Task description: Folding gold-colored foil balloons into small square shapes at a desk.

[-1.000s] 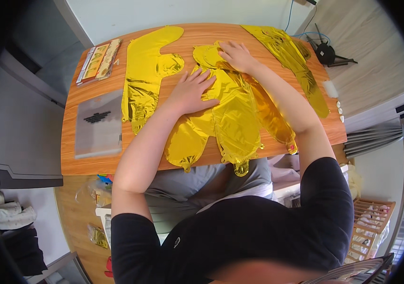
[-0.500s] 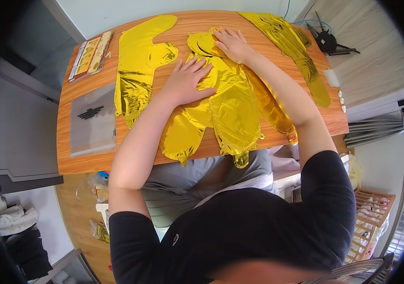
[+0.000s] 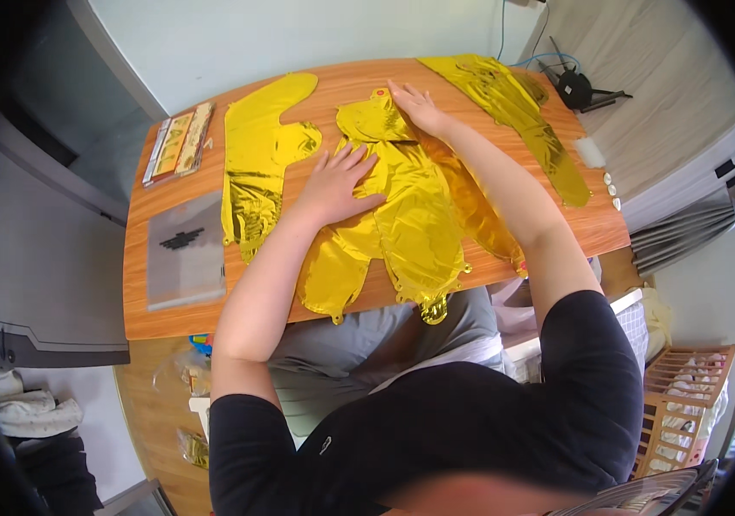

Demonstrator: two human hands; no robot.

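A deflated gold foil balloon [image 3: 410, 219] lies flat and creased on the wooden table, its rounded lobes reaching the near edge. My left hand [image 3: 340, 185] rests palm down on its left side, fingers spread. At its upper right edge lies my right hand [image 3: 421, 110], fingers stretched out and holding nothing. Just left of those fingertips is a tab with a red dot [image 3: 380, 93]. My right forearm partly covers a longer gold lobe [image 3: 470, 202]. Another flat gold balloon [image 3: 255, 142] lies to the left, and a third gold foil piece [image 3: 518, 112] at the far right.
On the left of the table [image 3: 148, 322] are a clear plastic sheet [image 3: 182, 279] with black strips on it and a stack of printed packets [image 3: 180, 142]. Small white discs [image 3: 611, 185] line the right edge. A black device with antennas [image 3: 575, 88] stands beyond the far right corner.
My right hand has shifted off the balloon's top toward its right edge, uncovering the tab with the red dot. The left hand stays on the foil. The whole view has tilted slightly upward.
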